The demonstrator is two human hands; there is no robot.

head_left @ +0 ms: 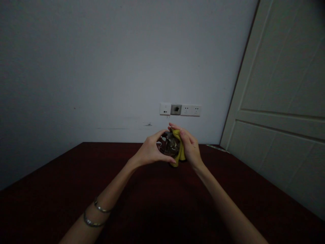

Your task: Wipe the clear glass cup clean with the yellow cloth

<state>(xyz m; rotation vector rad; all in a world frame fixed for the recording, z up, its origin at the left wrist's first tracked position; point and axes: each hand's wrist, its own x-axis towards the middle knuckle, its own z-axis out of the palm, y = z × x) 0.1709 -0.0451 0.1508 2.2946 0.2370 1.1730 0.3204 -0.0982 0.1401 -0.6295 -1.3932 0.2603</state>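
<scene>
A dark, glossy, see-through object (pixel 170 145), which looks like brown glass, is held up above the table. My left hand (pixel 151 149) grips it from the left, thumb below and fingers curved over the top. Against its right side lies a yellow cloth (pixel 181 151), folded and hanging down a little. My right hand (pixel 190 144) is closed on the cloth and presses it to the object. The object's exact kind cannot be made out in the dim light, and its right side is hidden by the cloth.
The dark red table (pixel 157 196) reaches back to a pale wall (pixel 114 67). A row of wall sockets (pixel 191 110) sits just above its far edge. To the right stands a light panelled door (pixel 281 101). A thin strip (pixel 217 148) lies at the table's far right corner.
</scene>
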